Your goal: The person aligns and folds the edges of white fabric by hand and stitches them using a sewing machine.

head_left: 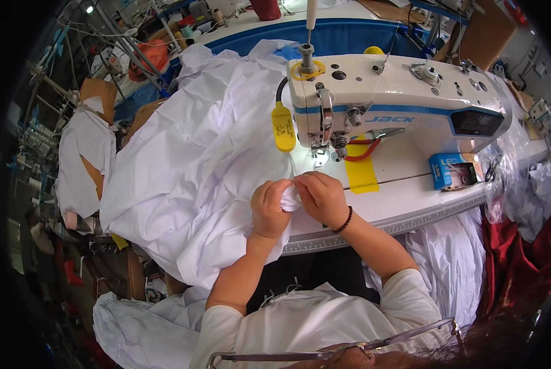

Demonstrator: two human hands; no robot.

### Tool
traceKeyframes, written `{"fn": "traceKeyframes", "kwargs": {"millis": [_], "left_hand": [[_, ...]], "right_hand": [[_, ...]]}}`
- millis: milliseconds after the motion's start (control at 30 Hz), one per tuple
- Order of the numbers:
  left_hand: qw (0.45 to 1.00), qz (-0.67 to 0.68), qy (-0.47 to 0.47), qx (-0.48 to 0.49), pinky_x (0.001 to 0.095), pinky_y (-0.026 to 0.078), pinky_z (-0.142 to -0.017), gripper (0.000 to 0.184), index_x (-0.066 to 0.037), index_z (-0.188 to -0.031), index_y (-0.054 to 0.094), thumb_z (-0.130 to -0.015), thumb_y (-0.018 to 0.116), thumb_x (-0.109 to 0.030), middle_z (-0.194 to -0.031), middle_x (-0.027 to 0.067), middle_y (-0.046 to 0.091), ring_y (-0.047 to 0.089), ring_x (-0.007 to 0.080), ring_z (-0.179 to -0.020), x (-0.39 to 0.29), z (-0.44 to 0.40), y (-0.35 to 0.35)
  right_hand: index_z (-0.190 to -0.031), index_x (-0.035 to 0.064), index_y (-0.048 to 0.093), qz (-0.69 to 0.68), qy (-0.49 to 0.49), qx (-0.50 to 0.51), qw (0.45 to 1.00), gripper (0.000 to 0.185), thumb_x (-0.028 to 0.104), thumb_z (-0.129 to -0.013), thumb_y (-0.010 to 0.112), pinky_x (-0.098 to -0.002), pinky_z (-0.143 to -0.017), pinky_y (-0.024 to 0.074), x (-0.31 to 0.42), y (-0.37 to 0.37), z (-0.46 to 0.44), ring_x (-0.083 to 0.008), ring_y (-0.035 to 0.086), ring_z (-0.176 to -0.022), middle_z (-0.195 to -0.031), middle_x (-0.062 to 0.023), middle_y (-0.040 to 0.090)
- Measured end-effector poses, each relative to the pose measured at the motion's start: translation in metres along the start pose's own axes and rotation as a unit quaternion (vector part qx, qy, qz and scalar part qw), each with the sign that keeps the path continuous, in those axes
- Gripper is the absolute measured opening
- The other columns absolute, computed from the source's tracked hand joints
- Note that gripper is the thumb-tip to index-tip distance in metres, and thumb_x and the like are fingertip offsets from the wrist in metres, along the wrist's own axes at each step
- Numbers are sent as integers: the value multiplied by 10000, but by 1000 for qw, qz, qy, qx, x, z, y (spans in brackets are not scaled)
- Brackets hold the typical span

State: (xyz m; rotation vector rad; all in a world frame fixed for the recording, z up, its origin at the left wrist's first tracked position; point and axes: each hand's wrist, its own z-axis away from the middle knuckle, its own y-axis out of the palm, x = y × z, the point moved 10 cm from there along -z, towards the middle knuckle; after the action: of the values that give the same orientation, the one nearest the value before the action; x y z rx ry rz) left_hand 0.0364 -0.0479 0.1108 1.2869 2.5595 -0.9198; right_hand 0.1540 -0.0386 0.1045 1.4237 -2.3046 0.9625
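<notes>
White cloth (183, 154): large, rumpled pile left of and beyond the left hand, draped over the counter (404, 195) and its front edge; one small bunched part is up between the hands.
Left hand (270, 208): closed around the bunched part, fingertips pinching.
Right hand (323, 198): thumb and fingers pinching the same cloth, fingertips close to the left ones; dark bracelet (350, 218) on wrist.
Sewing machine (404, 89): just beyond the hands, mostly to the right; lamp lights the needle area.
Yellow tag (283, 128): hanging beyond the hands, left of the needle.
Yellow tape (362, 175): right of and beyond the right hand.
Red-handled tool (387, 132): past the tape, under the machine arm.
Blue box (441, 173): farther right of the right hand.
Stage: pinched part looks to be handled clear of the needle; no finished seam readable, amount done or left can't be told.
</notes>
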Motion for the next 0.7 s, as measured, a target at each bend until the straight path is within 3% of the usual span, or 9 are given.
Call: {"fn": "traceKeyframes", "kwargs": {"millis": [100,267,400,467,533,700], "left_hand": [[1000,1,-7,2,369,459,-551,237,-44,-897,614,-682,691,21,-732,116,581,570,303,-626,3,1,1],[998,-56,28,1,374,480,-674,285,-54,-957,630,-686,678,19,-853,98,596,587,290,-768,-6,-5,0],[997,-54,44,31,378,480,-711,311,-58,-987,634,-686,671,13,-870,89,596,587,288,-791,-5,-1,5],[997,-58,31,37,376,480,-696,289,-56,-968,630,-688,665,5,-866,92,597,587,292,-786,-1,1,7],[998,-48,19,34,378,480,-696,258,-53,-940,622,-692,662,2,-863,96,595,585,299,-784,0,1,6],[998,-3,-50,25,353,476,-677,178,-38,-857,582,-699,646,13,-850,108,583,570,297,-751,17,-2,1]], "right_hand": [[-934,33,593,27,-22,11,999,199,6,-740,625,-368,-598,511,5,2,-1,-297,620,-691,-817,-111,624],[-970,18,606,54,-38,34,997,239,-35,-739,629,-367,-615,514,8,6,-2,-302,617,-708,-820,-121,628],[-933,31,610,20,9,38,999,220,-9,-719,640,-369,-629,505,-5,8,1,-299,607,-718,-822,-111,615],[-915,41,607,-10,44,45,998,213,5,-708,640,-367,-637,499,-13,10,3,-295,602,-732,-825,-106,605],[-904,53,618,46,-18,35,998,181,35,-727,655,-381,-646,493,-2,9,3,-299,602,-745,-846,-104,614],[-941,59,614,-13,-34,39,999,204,80,-747,672,-401,-754,473,17,6,-10,-306,603,-783,-868,-104,623]]}}
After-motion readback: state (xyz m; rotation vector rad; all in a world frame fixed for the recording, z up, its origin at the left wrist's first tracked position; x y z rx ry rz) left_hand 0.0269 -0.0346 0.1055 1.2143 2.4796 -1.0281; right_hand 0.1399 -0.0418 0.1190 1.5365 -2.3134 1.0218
